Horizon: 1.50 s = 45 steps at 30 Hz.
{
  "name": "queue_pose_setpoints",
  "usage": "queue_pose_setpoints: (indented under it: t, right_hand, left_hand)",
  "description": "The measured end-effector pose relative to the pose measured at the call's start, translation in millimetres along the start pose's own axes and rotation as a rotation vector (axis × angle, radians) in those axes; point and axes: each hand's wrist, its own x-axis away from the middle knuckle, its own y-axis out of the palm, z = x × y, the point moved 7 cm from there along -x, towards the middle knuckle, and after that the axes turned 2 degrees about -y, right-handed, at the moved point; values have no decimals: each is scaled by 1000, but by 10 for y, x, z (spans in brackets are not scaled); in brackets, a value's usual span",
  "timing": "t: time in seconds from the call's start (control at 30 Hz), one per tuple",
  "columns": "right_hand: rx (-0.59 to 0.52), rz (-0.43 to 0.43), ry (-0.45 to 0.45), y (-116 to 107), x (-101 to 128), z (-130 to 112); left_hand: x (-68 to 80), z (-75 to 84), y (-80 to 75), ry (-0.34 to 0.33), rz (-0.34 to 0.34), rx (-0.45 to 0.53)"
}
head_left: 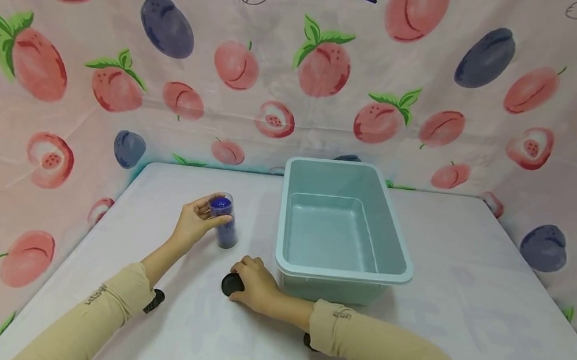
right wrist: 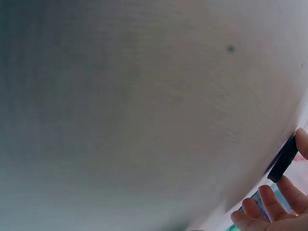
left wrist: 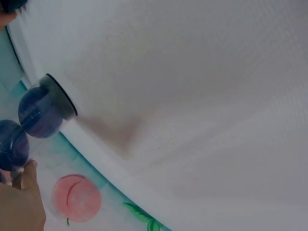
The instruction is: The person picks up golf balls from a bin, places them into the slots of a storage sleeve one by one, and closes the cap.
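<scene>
My left hand grips a clear cylindrical container standing on the table, thumb on the near side and fingers behind. Blue balls show through its wall in the left wrist view, and one blue ball sits near the open top. Just nearer to me, my right hand pinches a black round lid between thumb and fingers. In the right wrist view the lid is seen edge-on, at or close to the tabletop. The container and the lid are apart.
A light blue-green plastic bin stands on the white table, right of the container and just beyond my right forearm. It has nothing in it. A fruit-print cloth hangs behind the table and along its sides.
</scene>
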Motion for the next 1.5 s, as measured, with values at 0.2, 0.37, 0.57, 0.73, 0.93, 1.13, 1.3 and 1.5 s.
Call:
queue_pose_setpoints:
  t: [0.2,0.37,0.57,0.73,0.93,1.13,1.3,1.5]
  right_hand:
    - [-79,20,4,-62,-11,-6]
    - [-166,32,-3,-113,-23,-24]
    - [-252,79,12,-181,-3,-6]
    - [-348,119,28,-219,30,12]
    - [-463,157,-11,-267,48,-2]
    - [-650,156,-28,-270,54,-51]
    - [-771,194,-14,-285,63,-88]
    - [-829,232,-5,-304,76,-133]
  left_hand:
    - [-23,-16,-15,-12,8,1]
    - [-38,-9,-23,-14,11,-4]
    - [-53,1,-16,-25,4,-3]
    - [-56,-7,-11,-32,0,-4]
    - [-64,-21,-19,-37,1,-11]
    - [-55,-52,-23,-40,1,-26]
    - [-49,-67,-29,-35,-3,-35]
    - [-20,-70,-39,-13,-11,-26]
